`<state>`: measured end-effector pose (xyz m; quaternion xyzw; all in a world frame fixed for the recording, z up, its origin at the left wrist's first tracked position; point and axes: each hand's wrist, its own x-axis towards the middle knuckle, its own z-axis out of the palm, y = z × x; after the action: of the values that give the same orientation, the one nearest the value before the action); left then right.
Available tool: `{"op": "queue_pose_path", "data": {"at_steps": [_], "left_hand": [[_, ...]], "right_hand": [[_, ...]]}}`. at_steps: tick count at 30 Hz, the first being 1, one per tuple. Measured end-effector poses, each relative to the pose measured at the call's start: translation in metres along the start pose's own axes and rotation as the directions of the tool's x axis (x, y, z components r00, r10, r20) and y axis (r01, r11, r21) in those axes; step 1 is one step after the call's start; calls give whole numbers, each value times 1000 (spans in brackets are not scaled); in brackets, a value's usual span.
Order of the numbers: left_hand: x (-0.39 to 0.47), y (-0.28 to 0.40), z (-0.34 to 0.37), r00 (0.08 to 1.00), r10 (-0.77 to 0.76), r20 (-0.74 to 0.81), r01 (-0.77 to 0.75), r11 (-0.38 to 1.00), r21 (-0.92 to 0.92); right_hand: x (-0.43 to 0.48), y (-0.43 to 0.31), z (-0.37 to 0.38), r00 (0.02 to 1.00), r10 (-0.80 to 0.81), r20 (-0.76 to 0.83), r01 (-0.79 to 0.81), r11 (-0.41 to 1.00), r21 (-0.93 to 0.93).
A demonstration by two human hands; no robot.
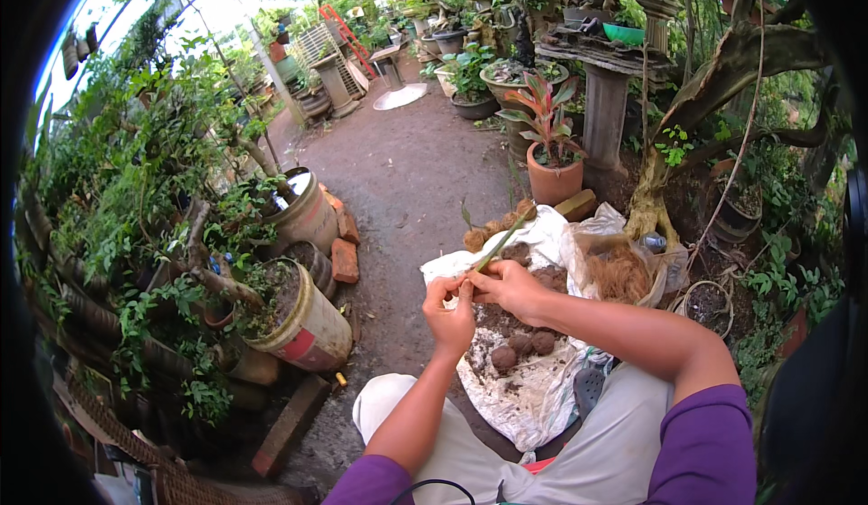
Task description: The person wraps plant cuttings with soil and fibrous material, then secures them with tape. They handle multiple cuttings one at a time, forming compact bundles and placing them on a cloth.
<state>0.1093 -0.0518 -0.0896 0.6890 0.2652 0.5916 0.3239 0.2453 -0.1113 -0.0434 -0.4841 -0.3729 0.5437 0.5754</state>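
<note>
A long, narrow green leaf or plant stem (502, 242) rises at a slant from between my hands. My right hand (510, 289) pinches it near its lower end. My left hand (450, 316) meets the right at that end, thumb and fingertips together; the plant's base is hidden by the fingers. Below them a white woven sack (498, 413) is spread on the ground, bearing loose dark soil (498, 318). Several round soil balls (521, 345) lie on it. Along its far side sit several brown fibre-wrapped balls (491, 227), one with a small green shoot.
A plastic bag (583, 237) of brown fibre (618, 278) stands at the right, before a tree trunk (651, 200). A terracotta pot (555, 178) with a reddish plant is beyond. Planted buckets (319, 329) and bricks (344, 261) line the left.
</note>
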Motion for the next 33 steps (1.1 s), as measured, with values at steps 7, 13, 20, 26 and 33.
{"op": "queue_pose_path", "data": {"at_steps": [7, 13, 20, 26, 33], "left_hand": [[-15, -4, 9, 985, -169, -19, 166, 981, -102], [-15, -5, 1, 997, -10, 71, 16, 995, -94], [-23, 5, 4, 971, 127, 201, -138, 990, 39], [-25, 4, 6, 963, -66, 261, 107, 984, -145], [-1, -3, -8, 905, -366, 217, 420, 851, -316]], "right_hand": [[7, 14, -8, 997, -51, 65, 52, 998, -17], [9, 12, -13, 999, -47, 26, 48, 998, -30], [0, 6, -30, 997, -71, 28, 75, 975, -209], [-13, -11, -32, 999, -13, 29, 21, 958, -285], [-8, -17, -46, 990, -130, 58, 142, 845, -515]]}}
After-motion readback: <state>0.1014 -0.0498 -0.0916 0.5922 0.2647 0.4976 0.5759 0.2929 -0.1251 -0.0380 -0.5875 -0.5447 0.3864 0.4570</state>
